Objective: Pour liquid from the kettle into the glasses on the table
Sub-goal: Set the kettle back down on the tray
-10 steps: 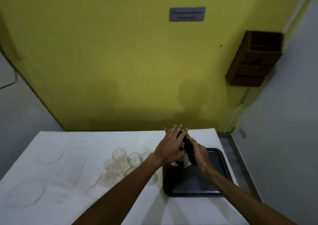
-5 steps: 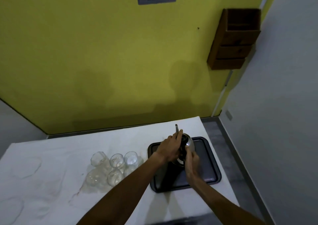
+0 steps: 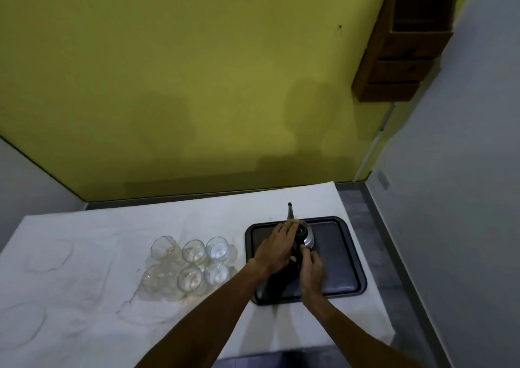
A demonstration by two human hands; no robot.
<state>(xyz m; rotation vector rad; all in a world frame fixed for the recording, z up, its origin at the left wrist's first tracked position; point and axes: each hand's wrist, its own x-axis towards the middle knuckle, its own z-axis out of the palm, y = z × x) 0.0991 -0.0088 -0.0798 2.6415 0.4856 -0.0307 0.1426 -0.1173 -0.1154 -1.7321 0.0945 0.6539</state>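
A small shiny metal kettle [image 3: 307, 236] with a dark lid stands on a flat black tray [image 3: 342, 258] with raised edges. The tray lies on the right part of a table covered with a white cloth [image 3: 92, 297]. The kettle is in the far left part of the tray. Its thin spout [image 3: 289, 211] sticks up and away from the person, past the tray's far edge.

The left hand [image 3: 277, 248] lies on top of the kettle. Its fingers [image 3: 287, 228] are bent down over the lid and the left side of the kettle, and they touch it. It looks like a loose hold from above, but how tight it is cannot be told.

The right hand [image 3: 311, 269] is on the near side of the kettle. Its fingers are curled close together around something dark there, which looks like the kettle's handle. The hand hides most of that part, so the grip is hard to see. Both hands sit close to each other with the kettle between the fingertips of one and the knuckles of the other.

Six clear round drinking glasses [image 3: 194, 263] stand on the cloth just left of the tray. They are in two rows of three and sit very close together. The left forearm passes by the nearest ones. The cloth around them has faint wet-looking marks.

Behind the table is a yellow wall [image 3: 168, 86]. A brown wooden box shelf [image 3: 405, 46] hangs on it at the upper right.
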